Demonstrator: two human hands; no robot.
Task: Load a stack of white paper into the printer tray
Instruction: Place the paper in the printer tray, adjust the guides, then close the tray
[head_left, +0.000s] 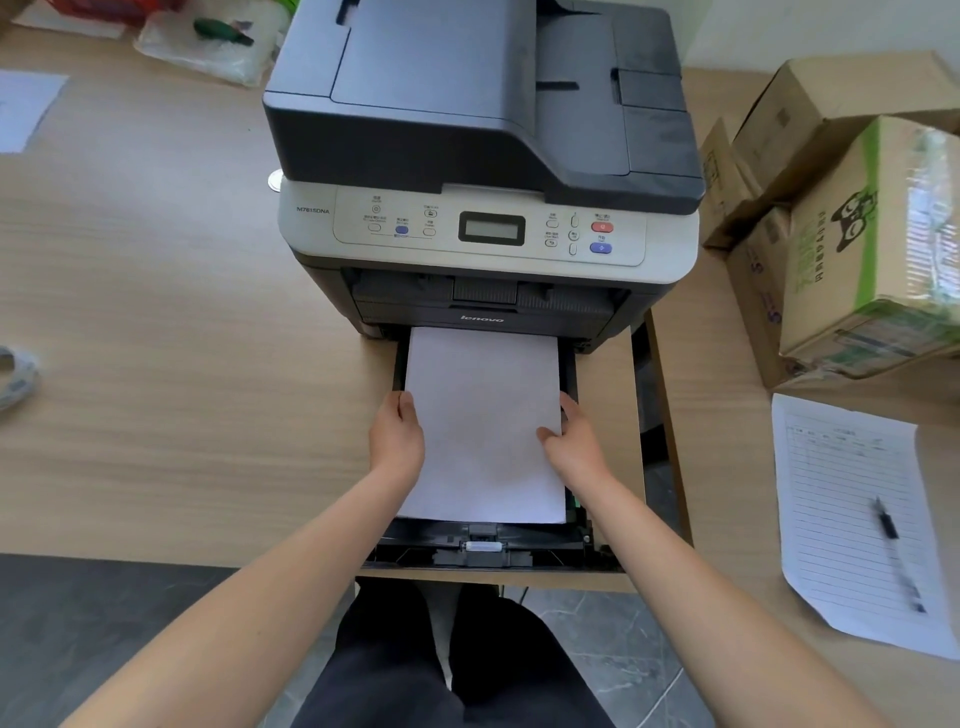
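Observation:
A grey and dark printer (483, 156) stands on the wooden desk. Its black paper tray (483, 545) is pulled out toward me at the bottom front. A stack of white paper (483, 415) lies over the tray, with its far end under the printer's front. My left hand (397, 434) grips the stack's left edge, thumb on top. My right hand (574, 441) grips the right edge, with the thumb resting on the top sheet. The tray's front end and its white guide tab (483, 546) show beyond the paper's near edge.
Cardboard boxes (841, 218) are piled to the right of the printer. A lined form (852, 514) with a pen (888, 519) lies at the right. Plastic bags (208, 47) sit at the back left, a sheet (26, 109) at far left, a cable (15, 376) below it.

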